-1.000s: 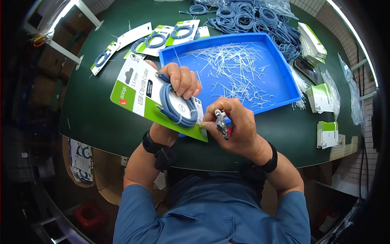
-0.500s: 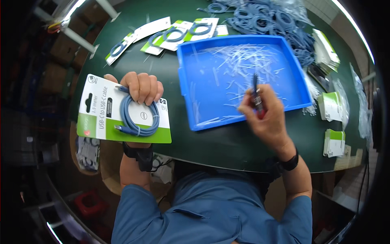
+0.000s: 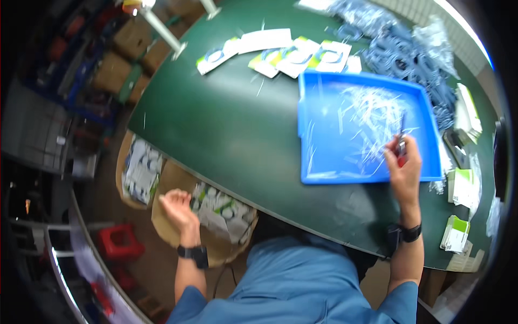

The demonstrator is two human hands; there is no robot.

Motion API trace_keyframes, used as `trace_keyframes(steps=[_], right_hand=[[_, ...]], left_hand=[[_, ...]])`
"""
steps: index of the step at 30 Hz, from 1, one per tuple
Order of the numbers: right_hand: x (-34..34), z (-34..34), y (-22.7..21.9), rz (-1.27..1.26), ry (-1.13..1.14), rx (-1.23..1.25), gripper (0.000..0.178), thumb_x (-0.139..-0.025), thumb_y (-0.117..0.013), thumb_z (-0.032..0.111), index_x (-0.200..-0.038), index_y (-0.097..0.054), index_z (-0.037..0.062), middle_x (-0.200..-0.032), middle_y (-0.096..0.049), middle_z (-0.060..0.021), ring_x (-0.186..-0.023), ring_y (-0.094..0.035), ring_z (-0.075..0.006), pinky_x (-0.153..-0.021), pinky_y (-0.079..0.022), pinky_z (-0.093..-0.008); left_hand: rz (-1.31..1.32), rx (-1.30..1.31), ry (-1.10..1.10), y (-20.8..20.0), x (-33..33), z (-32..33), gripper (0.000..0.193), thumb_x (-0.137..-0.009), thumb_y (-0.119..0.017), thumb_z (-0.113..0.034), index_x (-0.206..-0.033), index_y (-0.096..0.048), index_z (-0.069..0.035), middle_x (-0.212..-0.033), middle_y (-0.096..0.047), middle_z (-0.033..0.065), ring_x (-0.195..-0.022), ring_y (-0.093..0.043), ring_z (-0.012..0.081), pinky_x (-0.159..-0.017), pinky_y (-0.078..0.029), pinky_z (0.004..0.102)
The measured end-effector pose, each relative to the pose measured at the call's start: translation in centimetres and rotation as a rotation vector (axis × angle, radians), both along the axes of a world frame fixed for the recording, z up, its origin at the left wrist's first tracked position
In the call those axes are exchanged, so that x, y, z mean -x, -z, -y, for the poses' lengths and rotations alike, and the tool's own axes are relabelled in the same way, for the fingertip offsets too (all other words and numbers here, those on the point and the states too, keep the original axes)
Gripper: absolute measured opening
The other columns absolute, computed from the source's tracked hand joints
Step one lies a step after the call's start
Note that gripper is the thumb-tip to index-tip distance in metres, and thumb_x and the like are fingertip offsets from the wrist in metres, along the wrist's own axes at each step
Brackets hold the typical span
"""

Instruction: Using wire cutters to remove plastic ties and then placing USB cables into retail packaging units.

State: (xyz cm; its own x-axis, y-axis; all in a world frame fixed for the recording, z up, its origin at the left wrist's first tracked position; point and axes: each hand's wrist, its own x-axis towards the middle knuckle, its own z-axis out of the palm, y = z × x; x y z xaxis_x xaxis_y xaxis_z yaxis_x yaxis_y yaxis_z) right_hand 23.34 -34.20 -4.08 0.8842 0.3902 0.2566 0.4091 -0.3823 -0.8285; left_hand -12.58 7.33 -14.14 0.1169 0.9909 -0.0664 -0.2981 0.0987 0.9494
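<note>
My left hand (image 3: 181, 209) is palm up and empty, its fingers loosely apart, at the edge of a cardboard box (image 3: 164, 227) below the table's front edge. Inside that box lie several carded cables (image 3: 224, 209) in white and green packaging. Over the right part of a blue tray (image 3: 307, 154), my right hand (image 3: 407, 170) is closed around small cutting pliers (image 3: 401, 144) with red grips, jaws pointing away from me. Clear plastic strips (image 3: 372, 113) are scattered in the tray.
Several carded blue cables (image 3: 294, 56) lie along the table's far side. Coiled blue cables (image 3: 396, 56) are heaped at the far right. Stacks of cards (image 3: 463, 186) stand on the right. Another box (image 3: 143, 167) of packs and a red stool (image 3: 120, 241) are at left.
The carded USB cable has left my left hand, which has moved down from the table to the box and opened. My right hand still grips the pliers. The whole view has swung left.
</note>
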Motion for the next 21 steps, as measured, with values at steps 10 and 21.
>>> trace_keyframes(steps=[10, 21], right_hand=[[0.3, 1.0, -0.1, -0.034, -0.003, -0.096, 0.038, -0.089, -0.074, -0.002, -0.123, -0.057, 0.0011, -0.098, -0.067, -0.0057, -0.087, -0.064, -0.0112, -0.079, -0.053, -0.0263], [0.1, 0.8, -0.6, 0.027, -0.005, -0.074, 0.041, -0.086, -0.078, 0.003, -0.121, -0.056, -0.0001, -0.097, -0.072, -0.0110, -0.086, -0.071, -0.0184, -0.078, -0.056, -0.0327]], left_hand=[[0.004, -0.564, 0.609, -14.2, -22.9, 1.3, 0.017, -0.105, -0.057, -0.017, -0.096, -0.061, -0.003, -0.085, -0.059, 0.0033, -0.076, -0.056, 0.0109, -0.072, -0.050, 0.0285], [-0.630, -1.011, 1.059, -14.7, -48.1, 8.3, 0.047, -0.095, -0.071, -0.039, -0.118, -0.067, 0.002, -0.103, -0.073, 0.0176, -0.091, -0.070, 0.0263, -0.081, -0.056, 0.0384]])
